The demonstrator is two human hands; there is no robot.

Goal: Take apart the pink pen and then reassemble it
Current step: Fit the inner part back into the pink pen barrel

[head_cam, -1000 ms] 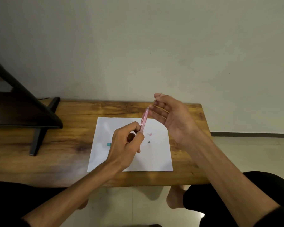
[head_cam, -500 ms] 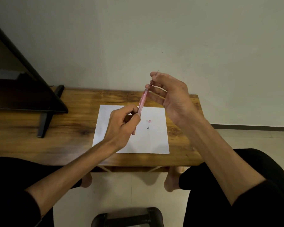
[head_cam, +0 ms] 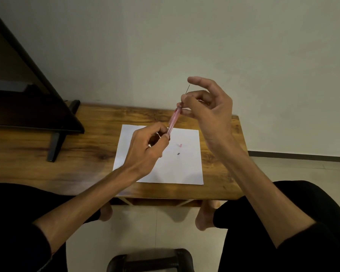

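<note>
Pen (head_cam: pixel 172 121) tilted in the air over paper (head_cam: pixel 186 169), desk (head_cam: pixel 86 146) open to the left; lower end gripped by left hand (head_cam: pixel 145 148), top pinched by right hand (head_cam: pixel 208 107).

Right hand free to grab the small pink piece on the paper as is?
Probably not yet: the right hand is raised at the pink pen barrel top, pinching a thin part. Nothing covers the small pink piece on the paper.

dim, even light; soft shadows | edges bowed; fine parts perhaps blurred
</note>
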